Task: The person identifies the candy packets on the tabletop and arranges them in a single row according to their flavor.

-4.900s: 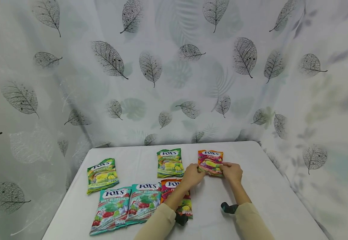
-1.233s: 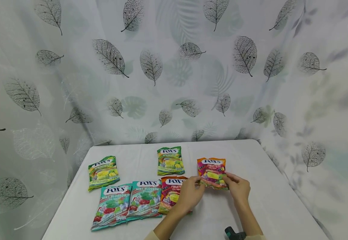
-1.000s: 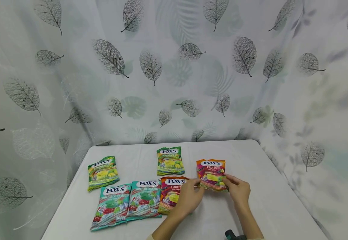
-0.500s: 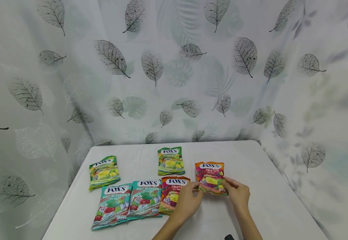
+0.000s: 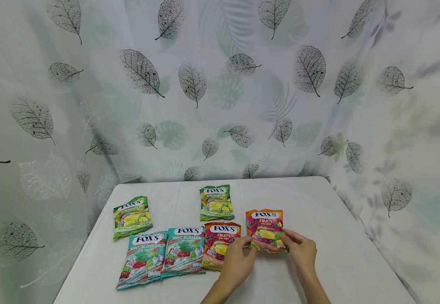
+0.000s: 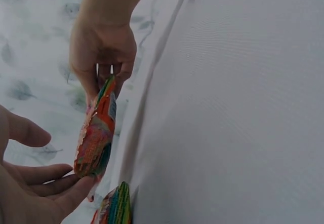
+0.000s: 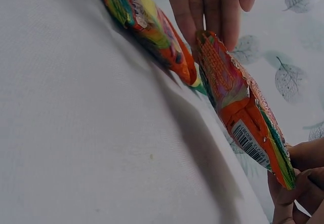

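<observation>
An orange and purple FOX'S Fruits candy packet is between my two hands in the head view. My right hand pinches its lower right corner. At its lower left corner my left hand touches it with fairly straight fingers; the left wrist view shows that hand's thumb apart from the packet. Seen edge-on in the right wrist view, the packet appears raised off the white table. A second Fruits packet lies just left of it, partly covered by my left hand.
Two teal Mint Blossom packets, one beside the other, lie to the left, edges touching. Behind them are two green-yellow Springs packets, one far left and one at the middle back. A leaf-print curtain surrounds the white table.
Both hands have brought the Fruits packet from the back of the table toward the front and slightly left, nearer the second Fruits packet. The other packets have stayed put.
</observation>
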Demonstrator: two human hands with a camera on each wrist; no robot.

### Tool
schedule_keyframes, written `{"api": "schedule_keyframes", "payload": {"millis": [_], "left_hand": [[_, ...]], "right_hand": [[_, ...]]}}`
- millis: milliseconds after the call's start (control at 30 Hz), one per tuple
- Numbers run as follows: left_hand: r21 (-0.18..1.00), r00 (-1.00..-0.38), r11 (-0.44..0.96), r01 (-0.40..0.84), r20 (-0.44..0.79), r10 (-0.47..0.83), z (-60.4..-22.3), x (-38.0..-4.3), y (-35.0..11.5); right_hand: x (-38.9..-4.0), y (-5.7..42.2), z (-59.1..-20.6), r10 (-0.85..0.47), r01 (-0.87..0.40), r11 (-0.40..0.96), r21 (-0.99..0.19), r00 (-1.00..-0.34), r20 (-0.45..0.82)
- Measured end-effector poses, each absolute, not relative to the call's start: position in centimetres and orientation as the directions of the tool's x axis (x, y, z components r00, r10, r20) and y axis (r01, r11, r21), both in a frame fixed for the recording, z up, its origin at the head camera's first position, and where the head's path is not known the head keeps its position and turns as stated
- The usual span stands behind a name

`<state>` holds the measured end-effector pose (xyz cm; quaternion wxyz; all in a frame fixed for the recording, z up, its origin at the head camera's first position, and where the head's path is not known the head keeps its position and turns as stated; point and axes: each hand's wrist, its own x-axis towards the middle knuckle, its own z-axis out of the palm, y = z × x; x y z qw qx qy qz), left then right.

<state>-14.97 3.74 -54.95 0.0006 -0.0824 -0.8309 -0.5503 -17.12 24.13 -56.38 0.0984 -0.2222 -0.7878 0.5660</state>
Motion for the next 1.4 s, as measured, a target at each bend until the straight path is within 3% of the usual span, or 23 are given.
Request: {"api": "schedule_keyframes", "payload": {"millis": [700, 1400], "left_hand": [[0.941, -0.991, 0.339, -0.002, -0.047, 0.126, -55.9, -12.9, 3.1], [0.894, -0.988, 0.442, 0.075, 0.007, 0.154, -56.7, -11.8, 2.7]], "right_hand": [[-15.2, 23.3, -57.1, 0.483, 0.284, 0.287, -0.915, -0.868, -0.118], [-14.8, 23.2, -58.4, 0.446, 0.278, 0.267, -0.923, -0.884, -0.137]]}}
